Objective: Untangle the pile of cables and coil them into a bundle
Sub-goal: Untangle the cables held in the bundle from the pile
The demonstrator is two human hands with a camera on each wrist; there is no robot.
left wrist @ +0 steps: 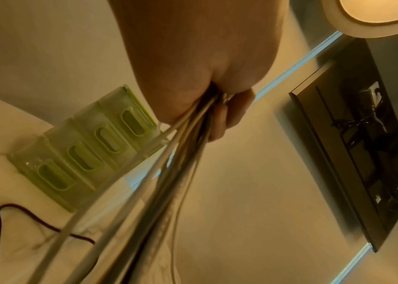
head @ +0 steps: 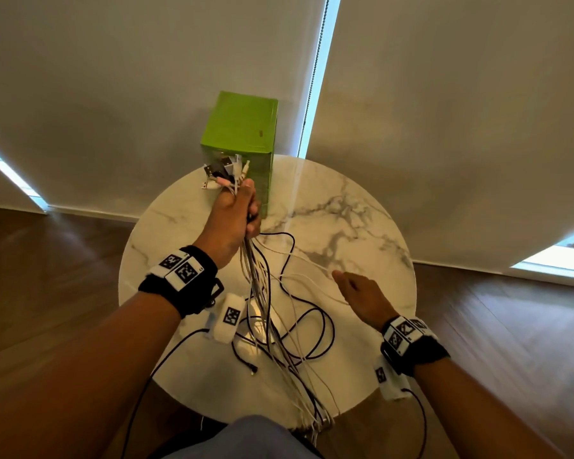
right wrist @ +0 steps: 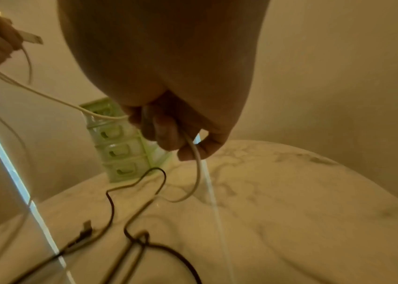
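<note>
My left hand (head: 250,210) is raised over the table's far side and grips a bundle of cables (head: 257,276). Their plugs (head: 226,173) stick out above the fist. In the left wrist view the fingers (left wrist: 227,119) curl round the white and grey strands (left wrist: 168,173). The strands hang down and trail off the table's near edge. My right hand (head: 348,286) is lower and to the right. Its fingers (right wrist: 168,138) curl round one white cable (right wrist: 47,96) that runs across from the left hand. Black cables (head: 325,326) loop loosely on the tabletop.
The round marble table (head: 362,226) stands by closed window blinds. A tall green box (head: 242,137) of stacked drawers stands at its far edge, just behind my left hand. Wooden floor surrounds the table. A black plug (head: 253,371) lies near the front.
</note>
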